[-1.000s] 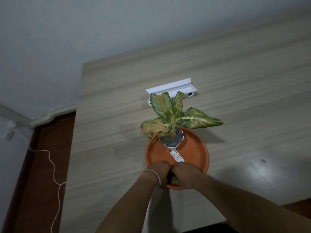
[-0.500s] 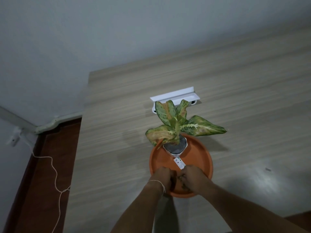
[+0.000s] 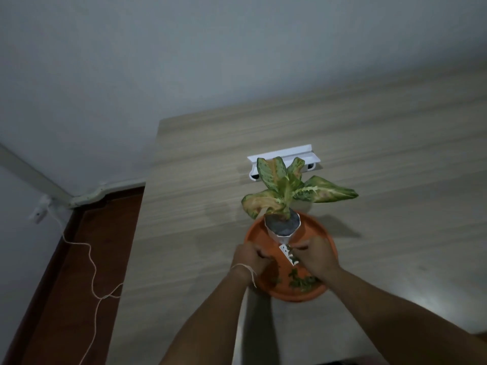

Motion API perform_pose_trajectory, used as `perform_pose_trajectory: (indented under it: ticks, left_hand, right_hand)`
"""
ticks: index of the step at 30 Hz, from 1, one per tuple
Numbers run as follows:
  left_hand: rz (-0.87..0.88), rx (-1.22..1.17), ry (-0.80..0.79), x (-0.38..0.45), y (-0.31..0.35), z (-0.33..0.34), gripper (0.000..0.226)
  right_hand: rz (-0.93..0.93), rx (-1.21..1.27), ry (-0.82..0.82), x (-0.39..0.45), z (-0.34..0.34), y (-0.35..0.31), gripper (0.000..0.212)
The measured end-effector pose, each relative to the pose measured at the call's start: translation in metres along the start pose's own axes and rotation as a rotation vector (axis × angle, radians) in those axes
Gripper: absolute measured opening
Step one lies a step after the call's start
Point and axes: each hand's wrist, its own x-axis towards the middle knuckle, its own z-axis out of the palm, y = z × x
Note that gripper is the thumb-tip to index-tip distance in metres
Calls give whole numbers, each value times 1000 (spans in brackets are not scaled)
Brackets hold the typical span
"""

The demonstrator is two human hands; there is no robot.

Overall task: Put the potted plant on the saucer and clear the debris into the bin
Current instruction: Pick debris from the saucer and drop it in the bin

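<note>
1. Potted plant (image 3: 283, 206), mottled green-yellow leaves in a faceted white pot, standing on the round, smooth orange saucer (image 3: 326, 241) on the wood-grain table (image 3: 395, 154).
2. Shredded green debris (image 3: 301, 281) scattered in the saucer's near part.
3. Left hand (image 3: 249, 258) curled shut over the rim; contents hidden.
4. Right hand (image 3: 317, 255) pinching leafy scraps by the white tag (image 3: 286, 252).

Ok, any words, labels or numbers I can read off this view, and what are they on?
None can be read.
White tag hanging from the pot, between the hands: dark marks on it, too small and blurred to read.
White shelf-like piece on the table behind the plant: no text visible.
Orange saucer: no text visible.
</note>
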Motion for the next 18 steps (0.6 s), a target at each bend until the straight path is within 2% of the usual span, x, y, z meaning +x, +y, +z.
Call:
perform_pose_trajectory:
  ticks: [7,12,18]
  left_hand:
    - [-33,-205,162,-30,-5,-24,9]
    - [-214,-375,354,-74,-39,-39,10]
    - [-419,-601,577,-172,-73,-48,20]
  right_hand:
    - [2,107,72,-8,3,-29,6]
    - [-41,137,-68,-10,27,-46,11]
    - [-142,191,-311,-37,74,-75,14]
